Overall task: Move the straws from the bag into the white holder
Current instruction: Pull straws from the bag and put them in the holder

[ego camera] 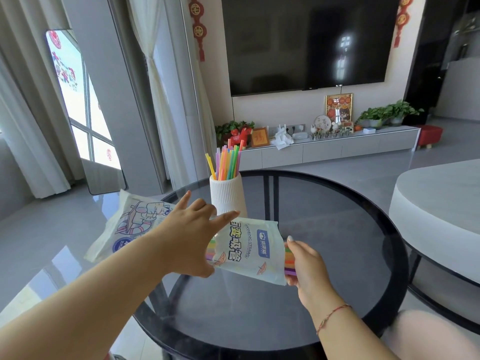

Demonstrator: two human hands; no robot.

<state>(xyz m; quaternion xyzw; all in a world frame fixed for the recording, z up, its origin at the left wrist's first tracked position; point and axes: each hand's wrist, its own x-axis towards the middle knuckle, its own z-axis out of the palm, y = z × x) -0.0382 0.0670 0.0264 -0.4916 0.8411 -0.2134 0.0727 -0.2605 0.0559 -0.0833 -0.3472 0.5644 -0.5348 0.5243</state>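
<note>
A white ribbed holder [226, 194] stands on the round dark glass table [324, 268], with several coloured straws [227, 161] upright in it. In front of it a printed straw bag [250, 252] is held above the glass. Coloured straw ends stick out at both of its sides. My right hand [306, 263] grips the bag's right end and the straws there. My left hand [191, 236] is at the bag's left end, fingers spread, thumb under the bag's edge; whether it grips the bag is unclear.
A second printed plastic bag [130, 224] lies at the table's left edge. A white round table [441, 203] stands close on the right. Behind are a TV cabinet [324, 146] with ornaments and a wall-mounted television [306, 42].
</note>
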